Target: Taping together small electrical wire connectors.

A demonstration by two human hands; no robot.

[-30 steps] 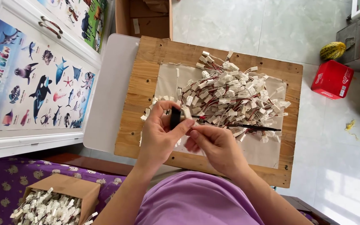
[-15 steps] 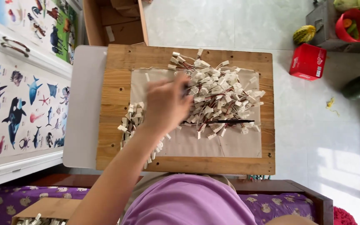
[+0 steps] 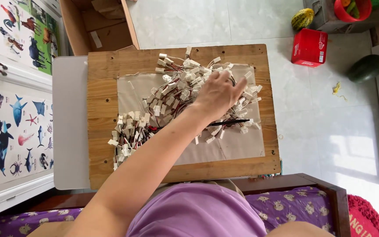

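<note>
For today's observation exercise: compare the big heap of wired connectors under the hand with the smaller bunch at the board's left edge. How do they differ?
The big heap of wired connectors is larger and sprawls loosely across the paper sheet; the smaller bunch is compact and narrow. The left hand rests on the heap; nothing touches the bunch. The heap lies mid-board, the bunch overhangs the wooden board at its left edge. Both are white plugs on thin dark wires.
</note>
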